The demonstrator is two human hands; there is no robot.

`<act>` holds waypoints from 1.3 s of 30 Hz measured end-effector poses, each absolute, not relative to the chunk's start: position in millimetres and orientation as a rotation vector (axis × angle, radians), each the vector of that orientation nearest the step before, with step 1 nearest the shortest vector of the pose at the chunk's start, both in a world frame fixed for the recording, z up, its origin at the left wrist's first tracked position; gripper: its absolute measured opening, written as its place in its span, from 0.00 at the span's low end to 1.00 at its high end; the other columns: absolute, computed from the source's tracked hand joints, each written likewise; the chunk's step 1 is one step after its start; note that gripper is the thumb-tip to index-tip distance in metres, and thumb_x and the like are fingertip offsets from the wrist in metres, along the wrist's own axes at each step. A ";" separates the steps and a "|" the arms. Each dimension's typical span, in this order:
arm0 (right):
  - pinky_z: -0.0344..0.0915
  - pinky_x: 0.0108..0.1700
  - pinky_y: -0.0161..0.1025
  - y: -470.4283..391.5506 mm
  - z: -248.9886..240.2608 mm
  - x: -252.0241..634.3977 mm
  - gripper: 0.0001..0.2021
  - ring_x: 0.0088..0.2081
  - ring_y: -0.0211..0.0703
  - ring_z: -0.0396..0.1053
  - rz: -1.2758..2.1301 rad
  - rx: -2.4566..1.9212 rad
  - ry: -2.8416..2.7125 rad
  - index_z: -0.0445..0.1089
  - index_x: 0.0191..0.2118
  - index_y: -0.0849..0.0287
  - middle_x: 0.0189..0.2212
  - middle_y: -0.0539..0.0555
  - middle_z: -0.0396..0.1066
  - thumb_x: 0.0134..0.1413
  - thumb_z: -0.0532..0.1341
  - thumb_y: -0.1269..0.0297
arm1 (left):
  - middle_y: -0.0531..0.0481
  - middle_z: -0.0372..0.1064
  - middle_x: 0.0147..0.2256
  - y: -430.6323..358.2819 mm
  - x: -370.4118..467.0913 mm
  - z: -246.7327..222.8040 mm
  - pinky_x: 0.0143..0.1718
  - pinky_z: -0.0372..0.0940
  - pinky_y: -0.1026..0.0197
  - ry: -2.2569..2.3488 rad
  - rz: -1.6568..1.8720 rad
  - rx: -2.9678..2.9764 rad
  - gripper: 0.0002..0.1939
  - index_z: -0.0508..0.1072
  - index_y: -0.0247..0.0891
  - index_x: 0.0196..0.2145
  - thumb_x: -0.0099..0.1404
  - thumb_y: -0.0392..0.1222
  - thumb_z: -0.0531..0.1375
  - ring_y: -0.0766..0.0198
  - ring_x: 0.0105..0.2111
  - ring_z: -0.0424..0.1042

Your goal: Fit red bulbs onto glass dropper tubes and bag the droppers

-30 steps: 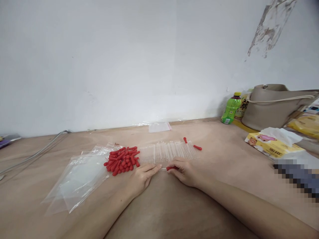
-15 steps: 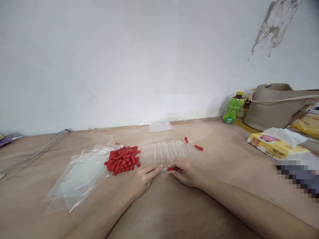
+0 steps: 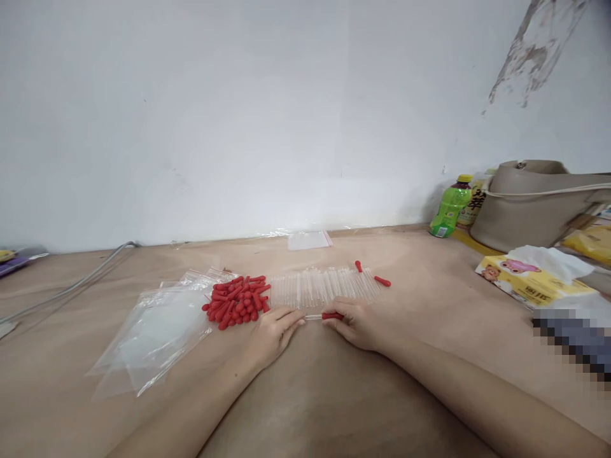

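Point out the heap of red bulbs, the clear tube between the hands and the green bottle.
Heap of red bulbs (image 3: 237,303): head view, middle of the heap.
Clear tube (image 3: 314,317): head view, its exposed stretch.
Green bottle (image 3: 448,208): head view, its body.

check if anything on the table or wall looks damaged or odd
The wall looks damaged at upper right: a rough, brownish patch breaks its pale surface. Two red bulbs lie apart from the red pile, by the right end of the clear tubes; whether they are fitted on tubes is unclear.
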State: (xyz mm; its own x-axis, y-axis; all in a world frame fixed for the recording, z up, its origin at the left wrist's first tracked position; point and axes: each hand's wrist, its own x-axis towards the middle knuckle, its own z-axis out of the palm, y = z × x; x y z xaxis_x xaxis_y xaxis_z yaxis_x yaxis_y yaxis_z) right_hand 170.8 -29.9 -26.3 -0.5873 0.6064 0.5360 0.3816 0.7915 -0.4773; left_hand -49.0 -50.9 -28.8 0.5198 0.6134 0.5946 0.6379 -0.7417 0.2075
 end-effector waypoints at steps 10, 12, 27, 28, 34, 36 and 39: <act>0.59 0.31 0.32 -31.1 -27.8 169.6 0.04 0.29 0.35 0.63 0.413 -0.727 -2.338 0.66 0.32 0.60 0.26 0.51 0.67 0.52 0.55 0.69 | 0.47 0.70 0.30 -54.1 -46.9 -27.2 0.30 0.64 0.65 -1.106 -0.956 -2.764 0.11 0.71 0.35 0.40 0.64 0.37 0.50 0.65 0.29 0.69; 0.59 0.31 0.32 -31.1 -28.0 168.9 0.04 0.29 0.35 0.63 0.413 -0.719 -2.338 0.66 0.32 0.60 0.26 0.51 0.66 0.52 0.54 0.68 | 0.46 0.70 0.30 -55.0 -45.6 -26.5 0.31 0.64 0.65 -1.109 -0.949 -2.762 0.11 0.71 0.35 0.40 0.64 0.37 0.50 0.65 0.30 0.69; 0.60 0.32 0.32 -31.2 -28.3 163.9 0.04 0.30 0.36 0.63 0.394 -0.721 -2.318 0.66 0.31 0.60 0.27 0.52 0.67 0.51 0.54 0.69 | 0.47 0.69 0.31 -55.0 -40.5 -29.1 0.31 0.63 0.65 -1.099 -1.047 -2.802 0.10 0.70 0.36 0.39 0.63 0.35 0.51 0.66 0.29 0.68; 0.60 0.32 0.32 -31.1 -28.3 164.0 0.04 0.30 0.36 0.63 0.392 -0.717 -2.320 0.66 0.31 0.60 0.27 0.52 0.67 0.52 0.54 0.68 | 0.47 0.69 0.31 -55.1 -40.4 -29.0 0.31 0.63 0.65 -1.097 -1.049 -2.803 0.10 0.70 0.36 0.39 0.63 0.35 0.51 0.65 0.29 0.68; 0.60 0.31 0.32 -30.2 -29.8 165.1 0.06 0.29 0.36 0.63 0.379 -0.673 -2.333 0.66 0.32 0.59 0.27 0.52 0.66 0.53 0.53 0.66 | 0.47 0.70 0.31 -57.3 -39.4 -23.6 0.32 0.64 0.65 -1.146 -1.004 -2.842 0.11 0.70 0.36 0.39 0.64 0.35 0.49 0.65 0.30 0.69; 0.60 0.31 0.32 -29.8 -30.8 165.0 0.07 0.29 0.36 0.63 0.365 -0.659 -2.330 0.66 0.32 0.60 0.26 0.52 0.65 0.54 0.53 0.65 | 0.47 0.70 0.31 -57.8 -38.9 -22.4 0.32 0.64 0.64 -1.147 -0.998 -2.851 0.11 0.70 0.36 0.40 0.64 0.35 0.49 0.65 0.31 0.69; 0.60 0.31 0.32 -28.9 -32.4 164.3 0.08 0.29 0.36 0.63 0.355 -0.638 -2.325 0.66 0.32 0.59 0.26 0.52 0.66 0.55 0.52 0.64 | 0.47 0.70 0.30 -57.9 -38.5 -22.2 0.32 0.64 0.64 -1.131 -0.989 -2.851 0.11 0.70 0.35 0.39 0.64 0.35 0.49 0.64 0.30 0.69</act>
